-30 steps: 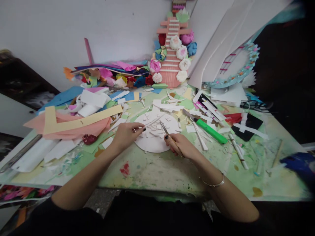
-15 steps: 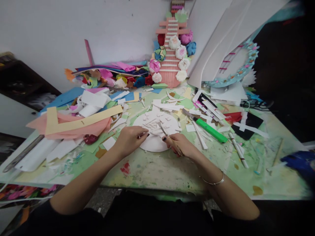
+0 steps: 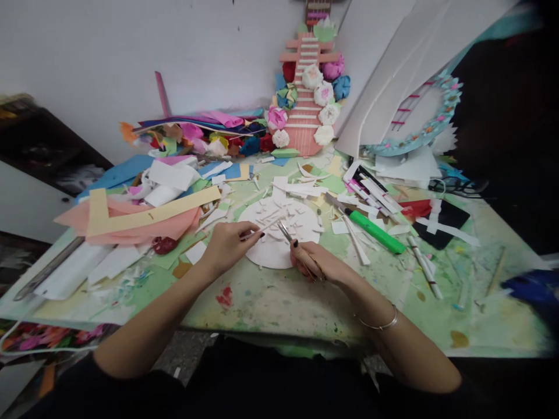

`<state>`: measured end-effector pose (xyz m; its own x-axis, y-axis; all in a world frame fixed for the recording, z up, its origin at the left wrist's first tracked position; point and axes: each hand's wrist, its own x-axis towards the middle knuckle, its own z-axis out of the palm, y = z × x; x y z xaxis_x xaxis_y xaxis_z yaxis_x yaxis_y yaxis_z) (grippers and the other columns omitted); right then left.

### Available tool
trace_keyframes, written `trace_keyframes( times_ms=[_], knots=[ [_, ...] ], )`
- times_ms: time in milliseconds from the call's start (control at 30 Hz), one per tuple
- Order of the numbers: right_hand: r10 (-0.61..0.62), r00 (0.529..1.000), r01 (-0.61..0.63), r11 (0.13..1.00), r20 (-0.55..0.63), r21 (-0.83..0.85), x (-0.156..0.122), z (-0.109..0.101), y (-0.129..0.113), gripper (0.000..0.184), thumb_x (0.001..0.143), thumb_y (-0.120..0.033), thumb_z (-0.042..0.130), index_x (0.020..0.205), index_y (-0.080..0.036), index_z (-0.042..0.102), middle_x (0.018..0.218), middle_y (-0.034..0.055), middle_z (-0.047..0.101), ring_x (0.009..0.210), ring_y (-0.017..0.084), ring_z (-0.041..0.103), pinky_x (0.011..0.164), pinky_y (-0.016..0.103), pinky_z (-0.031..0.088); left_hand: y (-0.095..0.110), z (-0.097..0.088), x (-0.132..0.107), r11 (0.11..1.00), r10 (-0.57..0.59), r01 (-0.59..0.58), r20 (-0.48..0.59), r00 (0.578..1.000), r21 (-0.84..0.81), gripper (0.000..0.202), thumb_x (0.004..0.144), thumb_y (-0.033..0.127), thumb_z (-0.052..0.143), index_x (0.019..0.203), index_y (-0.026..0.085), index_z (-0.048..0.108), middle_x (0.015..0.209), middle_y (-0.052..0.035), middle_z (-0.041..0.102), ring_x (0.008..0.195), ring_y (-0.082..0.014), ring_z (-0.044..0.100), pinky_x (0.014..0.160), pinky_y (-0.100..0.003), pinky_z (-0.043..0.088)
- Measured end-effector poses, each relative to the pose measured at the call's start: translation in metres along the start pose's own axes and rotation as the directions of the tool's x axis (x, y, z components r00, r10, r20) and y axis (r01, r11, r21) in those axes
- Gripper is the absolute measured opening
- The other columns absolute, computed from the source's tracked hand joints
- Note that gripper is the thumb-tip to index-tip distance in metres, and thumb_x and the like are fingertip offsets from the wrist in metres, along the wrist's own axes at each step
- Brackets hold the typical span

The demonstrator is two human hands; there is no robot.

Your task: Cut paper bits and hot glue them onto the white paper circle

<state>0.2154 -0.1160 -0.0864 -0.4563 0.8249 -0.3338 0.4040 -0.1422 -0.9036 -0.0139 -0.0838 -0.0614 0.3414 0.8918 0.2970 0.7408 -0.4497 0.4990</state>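
The scissors are showing polished metal, and the bangle is gleaming like smooth metal. The white disc is looking matt and smooth, like card. The cutter handle is showing glossy plastic. Paper flowers are looking crinkled, the salmon sheet is resembling thin tissue, and the paint-stained surface is looking dull.

This looks like a craft workshop: paint stains mark the table, which carries scattered paper scraps, a green cutter and pens. Paper flowers trim a pink guitar-shaped piece by the wall, with sheets and rolls of coloured paper heaped beside it.
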Motion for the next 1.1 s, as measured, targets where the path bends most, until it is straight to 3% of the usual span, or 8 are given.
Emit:
trace_keyframes(
  times_ms=[100, 200, 333, 467, 567, 667, 833, 1100],
  knots=[
    [-0.033, 0.999, 0.033, 0.999, 0.0, -0.021, 0.001, 0.002, -0.002, 0.064, 0.084, -0.077, 0.029, 0.068, -0.017, 0.047, 0.052, -0.0021, 0.047, 0.041, 0.009, 0.048, 0.042, 0.022, 0.041, 0.007, 0.008, 0.002, 0.998, 0.065, -0.064, 0.017, 0.998, -0.018, 0.017, 0.082, 0.029, 0.061, 0.078, 0.016, 0.073, 0.067, -0.0015, 0.073, 0.052, -0.0102, 0.06, 0.052, -0.019, 0.04],
    [0.051, 0.999, -0.051, 0.999, -0.02, -0.005, 0.002, 0.0, -0.002, 0.063, 0.081, -0.079, 0.034, 0.067, -0.018, 0.047, 0.046, -0.0039, 0.042, 0.035, 0.009, 0.043, 0.036, 0.022, 0.037, 0.011, 0.016, 0.003, 0.995, 0.082, -0.08, 0.048, 0.995, -0.052, 0.018, 0.083, 0.029, 0.061, 0.081, 0.017, 0.074, 0.075, -0.0031, 0.075, 0.057, -0.0119, 0.064, 0.055, -0.02, 0.043],
    [0.104, 0.993, -0.104, 0.995, -0.06, 0.006, 0.003, -0.004, -0.002, 0.065, 0.076, -0.082, 0.038, 0.065, -0.018, 0.047, 0.042, -0.0055, 0.038, 0.03, 0.007, 0.037, 0.032, 0.022, 0.032, 0.006, 0.021, 0.003, 0.998, 0.037, -0.036, 0.023, 0.999, -0.054, 0.02, 0.083, 0.034, 0.063, 0.084, 0.019, 0.075, 0.081, -0.0039, 0.076, 0.064, -0.0156, 0.068, 0.061, -0.023, 0.046],
    [0.096, 0.994, -0.097, 0.995, -0.054, -0.016, 0.001, -0.004, -0.003, 0.066, 0.077, -0.081, 0.036, 0.065, -0.018, 0.047, 0.044, -0.0044, 0.04, 0.032, 0.007, 0.039, 0.034, 0.022, 0.032, -0.001, 0.018, 0.004, 0.998, 0.009, -0.006, 0.047, 0.999, -0.056, 0.022, 0.087, 0.031, 0.054, 0.084, 0.018, 0.072, 0.066, -0.0007, 0.071, 0.057, -0.0138, 0.063, 0.06, -0.023, 0.044],
    [0.086, 0.996, -0.087, 0.996, -0.015, -0.012, -0.001, -0.001, -0.004, 0.065, 0.082, -0.079, 0.031, 0.067, -0.018, 0.047, 0.048, -0.0028, 0.044, 0.036, 0.009, 0.045, 0.039, 0.023, 0.037, -0.001, 0.016, 0.004, 0.994, -0.031, 0.036, 0.054, 0.998, -0.104, 0.026, 0.09, 0.025, 0.042, 0.097, 0.016, 0.065, 0.062, 0.001, 0.065, 0.05, -0.0112, 0.058, 0.059, -0.023, 0.044],
    [0.064, 0.998, -0.064, 0.998, 0.015, -0.007, -0.002, 0.002, -0.005, 0.066, 0.084, -0.078, 0.024, 0.069, -0.018, 0.047, 0.052, -0.0016, 0.048, 0.04, 0.01, 0.049, 0.043, 0.024, 0.041, 0.003, 0.017, 0.004, 0.975, -0.077, 0.092, 0.079, 0.994, -0.201, 0.025, 0.091, 0.022, 0.036, 0.108, 0.016, 0.053, 0.072, 0.0002, 0.066, 0.051, -0.0099, 0.058, 0.058, -0.023, 0.044],
    [0.008, 1.0, -0.008, 1.0, 0.027, 0.006, -0.001, 0.005, -0.002, 0.065, 0.084, -0.078, 0.024, 0.07, -0.018, 0.046, 0.055, -0.0019, 0.047, 0.043, 0.01, 0.049, 0.043, 0.023, 0.043, 0.014, 0.022, 0.006, 0.956, -0.076, 0.105, 0.112, 0.991, -0.275, 0.008, 0.09, 0.025, 0.042, 0.096, 0.019, 0.044, 0.069, 0.0009, 0.068, 0.055, -0.0112, 0.059, 0.063, -0.024, 0.045],
    [0.06, 0.997, -0.06, 0.998, -0.043, -0.012, 0.002, 0.0, -0.001, 0.06, 0.081, -0.075, 0.038, 0.067, -0.018, 0.046, 0.044, -0.006, 0.039, 0.032, 0.007, 0.038, 0.035, 0.021, 0.034, 0.009, 0.025, 0.008, 0.975, -0.038, 0.054, 0.082, 0.996, -0.215, 0.016, 0.086, 0.032, 0.055, 0.082, 0.018, 0.062, 0.064, 0.0007, 0.067, 0.049, -0.0102, 0.056, 0.054, -0.021, 0.041]
  ],
)
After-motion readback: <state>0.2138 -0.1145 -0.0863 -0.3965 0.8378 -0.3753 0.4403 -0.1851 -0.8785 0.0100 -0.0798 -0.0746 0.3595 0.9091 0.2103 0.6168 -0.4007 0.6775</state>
